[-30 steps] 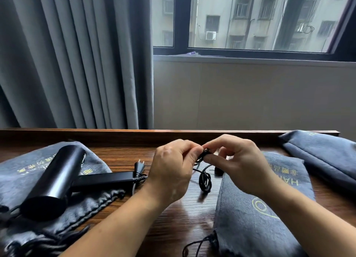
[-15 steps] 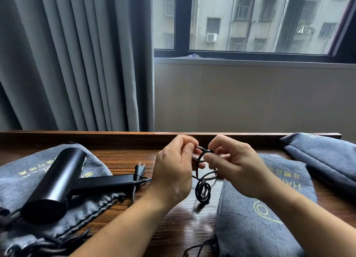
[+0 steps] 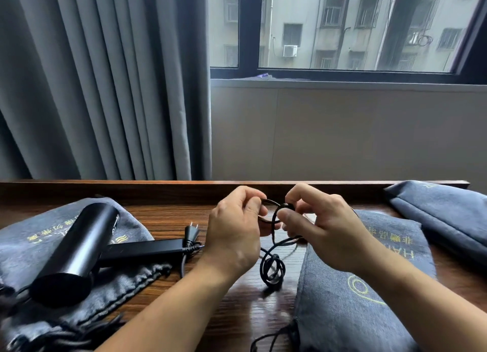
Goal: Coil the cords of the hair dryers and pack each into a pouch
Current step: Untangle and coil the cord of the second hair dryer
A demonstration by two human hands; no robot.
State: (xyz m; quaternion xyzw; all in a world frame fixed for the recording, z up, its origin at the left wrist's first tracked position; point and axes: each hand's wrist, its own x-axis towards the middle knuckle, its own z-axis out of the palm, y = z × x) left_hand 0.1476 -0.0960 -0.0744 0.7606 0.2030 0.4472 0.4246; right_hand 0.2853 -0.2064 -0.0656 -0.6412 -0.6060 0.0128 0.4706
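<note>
Cord (image 3: pixel 272 270): thin, black, held up over the middle of the desk (image 3: pixel 163 214). One loop is stretched between the two hands, and a small clump of turns dangles below it, just above the wood. It seems to lead to the handle end of the hair dryer (image 3: pixel 76 246), but the left wrist hides the run and we cannot confirm it.

Left hand (image 3: pixel 234 235): thumb and curled fingers pinch one side of the loop. Right hand (image 3: pixel 324 235): thumb and forefinger nip the other side, the rest of the fingers loosely bent. Both hands are closed on the cord.

Step, as we judge it: forming the coil. The dryer is not yet bagged.

To do it well, we would make one hand the anchor holding the gathered turns. The other hand feeds slack, laying each turn the same size beside the last. The dangling clump looks twisted, so we would let it hang and unwind first, or kinks get wound in. A light pinch lets the cord roll between the fingertips. Watch the plug (image 3: pixel 191 233) lying just beside the handle end, since hauling slack could drag it.

Outward: the dryer rests on a grey pouch (image 3: pixel 126 280) towards the desk's left edge. A second pouch (image 3: pixel 342 299) lies right of the hands and reaches the near edge. A third pouch (image 3: pixel 442 219) sits at the back right corner. Curtain (image 3: pixel 105 88) and window (image 3: pixel 342 27) are beyond the back edge.
</note>
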